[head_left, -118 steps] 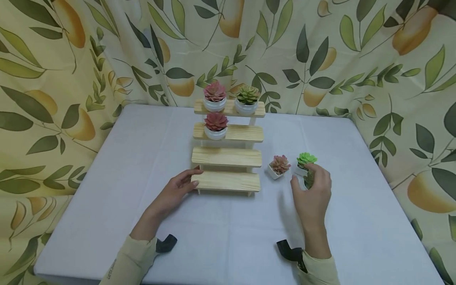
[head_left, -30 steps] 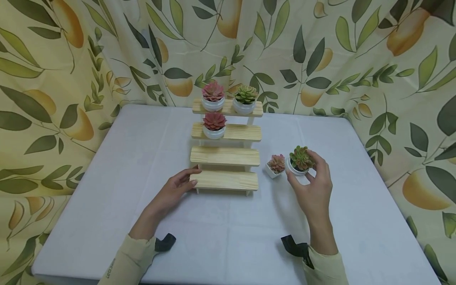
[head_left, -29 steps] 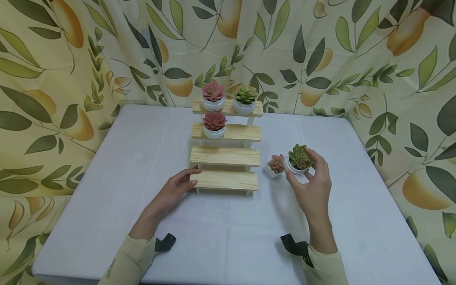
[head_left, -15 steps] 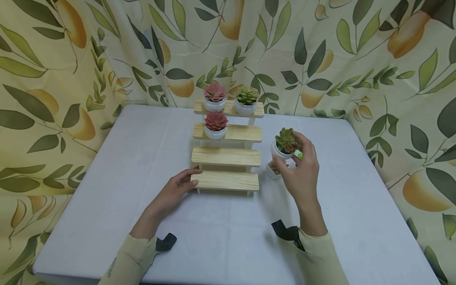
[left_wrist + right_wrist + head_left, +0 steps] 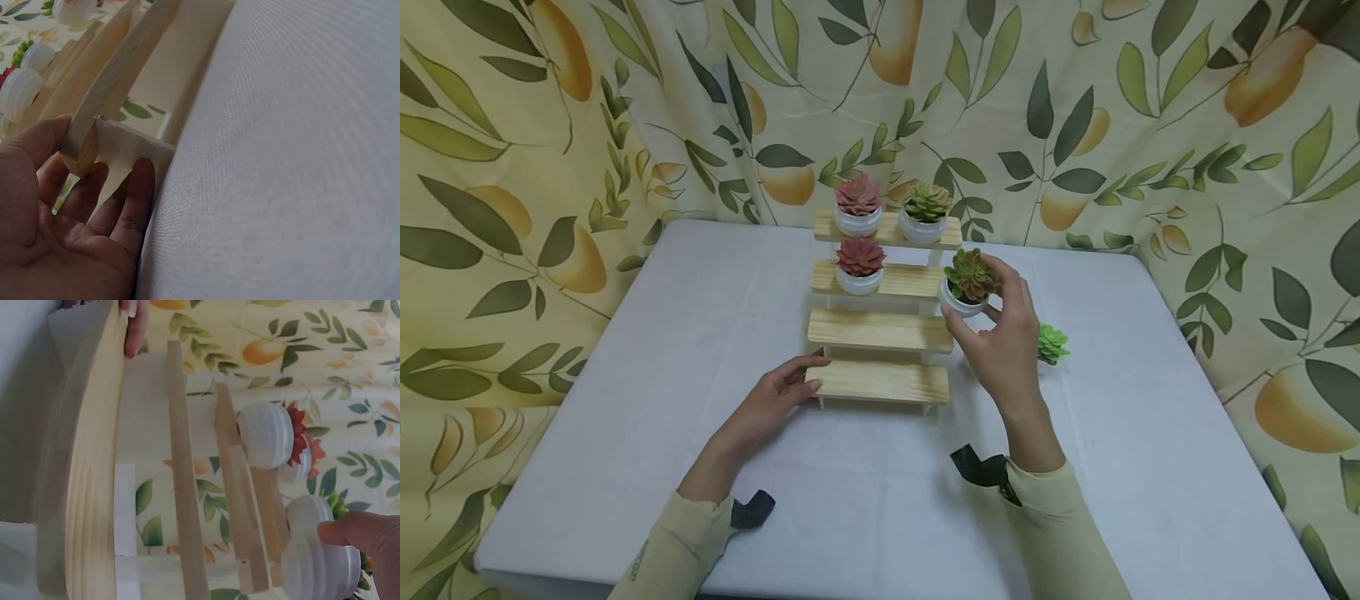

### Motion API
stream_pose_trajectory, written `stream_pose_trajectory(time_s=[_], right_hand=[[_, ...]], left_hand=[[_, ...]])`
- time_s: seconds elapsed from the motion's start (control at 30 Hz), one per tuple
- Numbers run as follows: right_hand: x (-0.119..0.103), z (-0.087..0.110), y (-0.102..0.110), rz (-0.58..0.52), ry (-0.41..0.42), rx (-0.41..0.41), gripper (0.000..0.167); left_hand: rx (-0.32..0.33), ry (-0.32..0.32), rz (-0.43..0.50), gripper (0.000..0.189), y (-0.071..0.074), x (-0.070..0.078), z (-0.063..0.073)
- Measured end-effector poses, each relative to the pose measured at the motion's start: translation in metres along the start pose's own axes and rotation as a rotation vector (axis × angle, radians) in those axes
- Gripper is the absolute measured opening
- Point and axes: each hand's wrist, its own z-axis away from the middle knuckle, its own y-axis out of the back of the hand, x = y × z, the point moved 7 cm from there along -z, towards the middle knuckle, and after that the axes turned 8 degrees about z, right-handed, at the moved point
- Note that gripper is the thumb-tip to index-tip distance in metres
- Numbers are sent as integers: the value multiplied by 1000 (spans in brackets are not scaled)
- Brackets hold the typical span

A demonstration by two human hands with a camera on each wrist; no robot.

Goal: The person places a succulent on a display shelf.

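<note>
A four-step wooden plant stand [image 5: 880, 382] stands on the table. My left hand [image 5: 769, 402] grips the left end of its lowest step, thumb on top and fingers beneath, as the left wrist view shows. My right hand [image 5: 1006, 354] holds a potted succulent [image 5: 972, 277] with reddish-green leaves by its round white pot [image 5: 319, 569], raised beside the right end of the second step from the top. A pink succulent [image 5: 858, 198] and a green succulent [image 5: 927, 204] stand on the top step. A red succulent [image 5: 861, 260] sits on the left of the step below.
To the right, a small bright green succulent [image 5: 1052, 343] stands on the white-clothed table [image 5: 1150, 400], partly behind my right hand. The small pink succulent in a square pot is hidden there. A leaf-and-fruit patterned curtain [image 5: 700, 117] hangs close behind and at both sides.
My right hand has picked up the reddish-green succulent from the table and carried it left and away from me toward the stand. My left hand keeps its hold on the lowest step.
</note>
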Motion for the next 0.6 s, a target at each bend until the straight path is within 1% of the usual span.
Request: stream_pose_trajectory(time_s=[0.2,0.37,0.6], right_hand=[[-6,-7,-10,12,13,-16,77],[-15,-12,-21,-14,31,-47,77],[-21,-19,-34,-26,40,-70,75]], left_hand=[[-15,-17,9,38,-1,3,0],[-7,-11,19,38,0,3,0],[8,18,29,35,0,-2,-1]])
